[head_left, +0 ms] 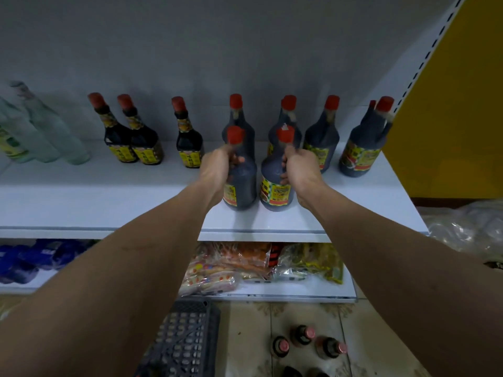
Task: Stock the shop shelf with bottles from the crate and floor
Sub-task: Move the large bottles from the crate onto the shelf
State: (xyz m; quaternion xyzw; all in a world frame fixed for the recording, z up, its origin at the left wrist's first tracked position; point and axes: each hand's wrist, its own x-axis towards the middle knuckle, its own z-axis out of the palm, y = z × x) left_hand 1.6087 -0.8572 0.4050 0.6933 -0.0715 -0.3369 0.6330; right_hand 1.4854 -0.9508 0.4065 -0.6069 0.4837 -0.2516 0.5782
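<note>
Both hands were at the placing step: each held a dark sauce bottle with a red cap by the neck and shoulder, base on or just touching the white shelf (pixel 313 213) near its front edge. The left hand (pixel 217 170) had its fingers curled round the neck of the left bottle (pixel 241 183), and the right hand (pixel 300 167) wrapped the neck of the right bottle (pixel 276 186) in the same way, so each grip was pinched shut on its bottle rather than spread. Whether the bases sat fully flat could not be told. Directly behind the two grips stood a back row of matching bottles (pixel 322 137), with gaps between them; beyond the left grip were smaller square-bodied bottles with yellow labels (pixel 123 134), and farther that way some pale green glass bottles (pixel 54 131). Below the grips, on the tiled floor, more bottles (pixel 306 337) waited beside a grey plastic crate (pixel 187 338). The task looked partly done, with stock left below. The next move probably called for sliding the pair back to sit just in front of the back row, labels outward, then loosening both grips without tipping either bottle before reaching down for more.
</note>
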